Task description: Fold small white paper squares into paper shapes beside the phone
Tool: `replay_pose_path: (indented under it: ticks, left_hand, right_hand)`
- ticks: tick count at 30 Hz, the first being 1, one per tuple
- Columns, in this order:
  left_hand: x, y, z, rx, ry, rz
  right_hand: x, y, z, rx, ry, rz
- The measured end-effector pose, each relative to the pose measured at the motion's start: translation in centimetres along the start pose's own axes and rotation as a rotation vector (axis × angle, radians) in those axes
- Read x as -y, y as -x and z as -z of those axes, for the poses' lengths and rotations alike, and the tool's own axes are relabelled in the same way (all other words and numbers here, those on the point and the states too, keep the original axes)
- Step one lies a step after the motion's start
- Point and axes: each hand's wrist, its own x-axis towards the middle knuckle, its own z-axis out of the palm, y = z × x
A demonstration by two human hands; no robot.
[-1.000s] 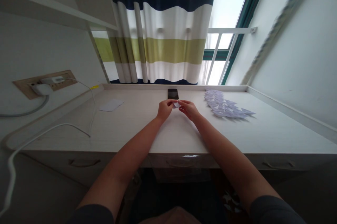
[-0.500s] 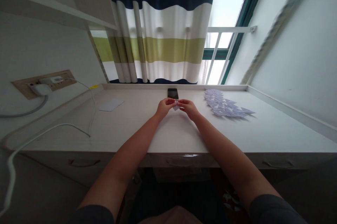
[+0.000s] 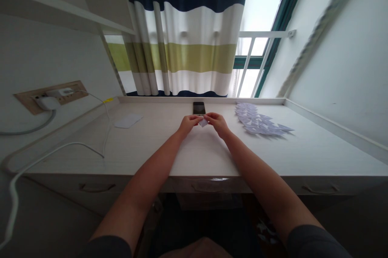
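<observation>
One small white paper piece (image 3: pixel 203 123), pinched between left hand (image 3: pixel 188 123) and right hand (image 3: pixel 217 123), just on the near side of the phone (image 3: pixel 199 108). Left hand: thumb and fingers closed on one side of it. Right hand: similar pinch on the other side, fingertips near those opposite. Loose corner pointing away from the phone. Contact with the surface (image 3: pixel 200 153) below: cannot tell.

Apparently done: a broad pile of folded paper (image 3: pixel 257 119), pointed and overlapping in rows, to the right of the phone; too layered to count. In progress: the pinched piece, seemingly part-folded, creases mostly hidden by fingers. Apparently left: flat white sheets (image 3: pixel 128 120), well to the left of the phone; number unclear. Far more folded than flat by look, so probably well along.

Writing: no brand legible. Phone screen dark, no text to make out. Yellow label (image 3: pixel 108 100), farther left of the phone than the sheets: too small to read. White plug (image 3: pixel 48 103) in the wall socket (image 3: pixel 26 99), farther left again: no readable marking. Striped curtain (image 3: pixel 194 58) beyond the phone: no lettering visible.
</observation>
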Motion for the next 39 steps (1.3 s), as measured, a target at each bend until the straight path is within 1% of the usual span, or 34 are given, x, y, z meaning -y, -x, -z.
replay_pose_path:
  ticks: [3, 7, 15, 21, 25, 28, 33, 36, 39]
  left_hand:
    - [0.03, -0.10, 0.27, 0.004, -0.063, -0.028]
    - [-0.02, -0.16, 0.37, -0.004, -0.084, -0.052]
    - [-0.18, 0.04, 0.30, -0.004, -0.167, -0.102]
    - [-0.14, -0.06, 0.47, 0.021, -0.256, -0.139]
    - [-0.06, -0.20, 0.48, 0.025, -0.261, -0.165]
    - [-0.05, -0.17, 0.46, 0.017, -0.235, -0.155]
    - [-0.10, -0.06, 0.50, -0.025, -0.179, -0.125]
    - [-0.08, -0.06, 0.55, -0.005, -0.155, -0.101]
    - [-0.09, 0.03, 0.62, 0.045, -0.111, -0.061]
  right_hand:
    - [-0.06, -0.03, 0.07, 0.004, 0.025, 0.007]
    - [-0.03, 0.09, 0.01, 0.011, 0.048, 0.014]
    - [0.09, 0.20, -0.12, -0.007, 0.080, -0.017]
    - [-0.18, -0.03, -0.25, -0.036, 0.151, 0.064]
    - [-0.30, -0.11, -0.36, -0.057, 0.197, 0.098]
    - [-0.25, -0.05, -0.42, -0.047, 0.187, 0.094]
    - [-0.33, 0.02, -0.33, -0.004, 0.151, 0.040]
    - [-0.56, -0.10, -0.17, 0.010, 0.133, 0.043]
    - [-0.69, -0.23, 0.01, 0.014, 0.121, 0.028]
